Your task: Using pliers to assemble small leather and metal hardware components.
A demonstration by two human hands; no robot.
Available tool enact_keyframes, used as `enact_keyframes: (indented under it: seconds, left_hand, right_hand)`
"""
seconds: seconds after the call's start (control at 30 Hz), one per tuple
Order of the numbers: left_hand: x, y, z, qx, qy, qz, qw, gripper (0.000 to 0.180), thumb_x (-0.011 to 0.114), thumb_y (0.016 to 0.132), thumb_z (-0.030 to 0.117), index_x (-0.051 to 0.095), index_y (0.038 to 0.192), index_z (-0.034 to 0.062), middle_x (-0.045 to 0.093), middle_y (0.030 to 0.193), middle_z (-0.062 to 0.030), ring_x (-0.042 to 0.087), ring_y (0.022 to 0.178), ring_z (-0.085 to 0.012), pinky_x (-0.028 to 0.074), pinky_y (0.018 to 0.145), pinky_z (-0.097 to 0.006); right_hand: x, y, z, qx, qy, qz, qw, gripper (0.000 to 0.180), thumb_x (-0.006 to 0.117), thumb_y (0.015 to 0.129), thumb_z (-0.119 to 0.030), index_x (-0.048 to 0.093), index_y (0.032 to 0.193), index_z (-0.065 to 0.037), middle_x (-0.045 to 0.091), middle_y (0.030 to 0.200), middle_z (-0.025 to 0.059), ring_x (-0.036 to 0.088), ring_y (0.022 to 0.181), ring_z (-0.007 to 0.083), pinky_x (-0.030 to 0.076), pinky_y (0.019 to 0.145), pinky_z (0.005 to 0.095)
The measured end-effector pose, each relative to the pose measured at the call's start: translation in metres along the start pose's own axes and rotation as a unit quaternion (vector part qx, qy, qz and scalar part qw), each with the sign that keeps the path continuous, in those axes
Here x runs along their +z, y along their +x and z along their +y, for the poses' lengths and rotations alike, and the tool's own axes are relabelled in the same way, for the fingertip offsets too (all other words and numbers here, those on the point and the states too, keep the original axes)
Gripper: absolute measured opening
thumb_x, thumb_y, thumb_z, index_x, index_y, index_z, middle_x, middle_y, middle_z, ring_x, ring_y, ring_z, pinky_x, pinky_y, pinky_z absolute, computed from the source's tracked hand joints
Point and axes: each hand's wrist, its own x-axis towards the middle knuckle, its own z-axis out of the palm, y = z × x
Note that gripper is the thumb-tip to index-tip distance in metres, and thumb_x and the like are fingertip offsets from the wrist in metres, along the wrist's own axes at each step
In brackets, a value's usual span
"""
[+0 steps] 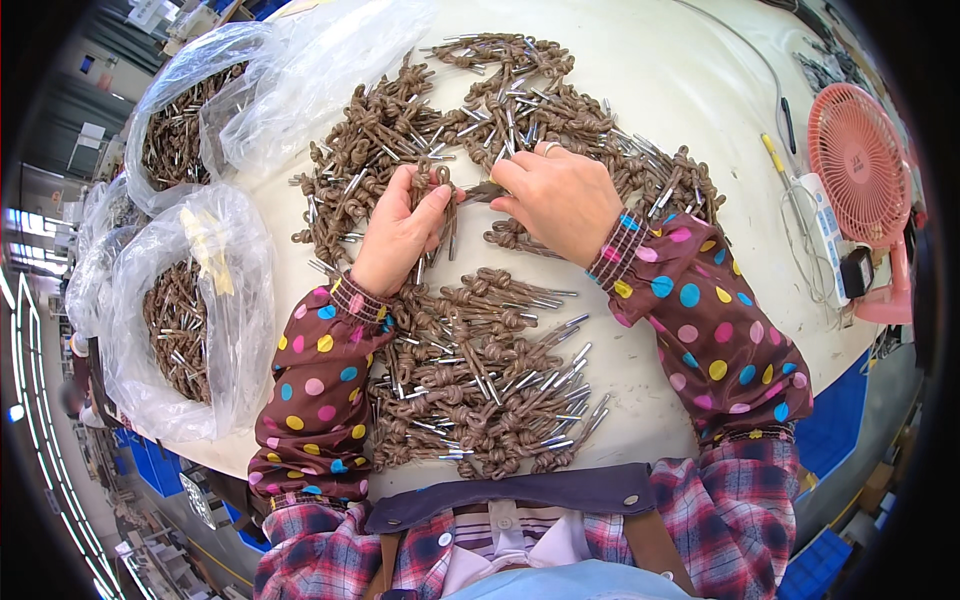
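— White desk, contents?
— Left hand closed on a knotted brown cord bundle; right hand pinching its end. Cord heaps all around; bagged cords left, pink fan right.

Cord piles around; bare table beyond.

Brown polka-dot sleeve covers over a plaid shirt, ring worn.
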Motion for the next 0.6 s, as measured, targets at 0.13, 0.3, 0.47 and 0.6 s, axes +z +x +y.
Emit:
enact_keyframes:
  seconds: [0.13, 0.3, 0.47, 0.6]
  left_hand:
    - [0.001, 0.001, -0.002, -0.006, -0.023, -0.015, 1.000, 0.017, 0.052, 0.098, 0.013, 0.044, 0.113, 0.0072, 0.066, 0.100, -0.0047, 0.039, 0.057, -0.0002, 0.034, 0.049, -0.017]
    - [0.003, 0.006, -0.007, 0.105, 0.205, 0.074, 0.970, 0.028, 0.061, 0.092, 0.020, 0.048, 0.113, 0.0049, 0.067, 0.090, -0.0113, 0.057, 0.062, -0.0173, 0.046, 0.056, -0.029]
    - [0.010, 0.009, -0.005, 0.171, 0.531, 0.061, 0.828, 0.031, 0.068, 0.082, 0.027, 0.059, 0.099, 0.0023, 0.066, 0.082, -0.0187, 0.064, 0.078, -0.0381, 0.050, 0.069, -0.047]
    - [0.007, 0.003, -0.006, 0.182, 0.531, 0.058, 0.826, 0.025, 0.068, 0.081, 0.024, 0.060, 0.093, 0.0037, 0.065, 0.079, -0.0178, 0.064, 0.077, -0.0370, 0.050, 0.068, -0.046]
  right_hand:
    - [0.001, 0.000, -0.001, 0.004, 0.012, -0.008, 1.000, 0.022, 0.071, 0.079, -0.028, 0.059, 0.086, -0.012, 0.061, 0.078, 0.0005, 0.062, 0.080, 0.0214, 0.052, 0.065, 0.0341]
    - [-0.007, 0.005, 0.006, -0.001, -0.018, 0.025, 1.000, 0.021, 0.070, 0.079, -0.028, 0.058, 0.087, -0.012, 0.060, 0.078, 0.0005, 0.062, 0.079, 0.0211, 0.052, 0.064, 0.0334]
    - [-0.002, 0.007, 0.008, -0.022, -0.038, 0.034, 0.998, 0.022, 0.071, 0.077, -0.027, 0.058, 0.086, -0.012, 0.059, 0.079, 0.0006, 0.061, 0.081, 0.0201, 0.051, 0.064, 0.0329]
    - [-0.001, 0.004, 0.006, -0.058, -0.070, 0.008, 0.996, 0.022, 0.070, 0.076, -0.026, 0.057, 0.085, -0.012, 0.058, 0.080, 0.0007, 0.060, 0.082, 0.0197, 0.051, 0.067, 0.0324]
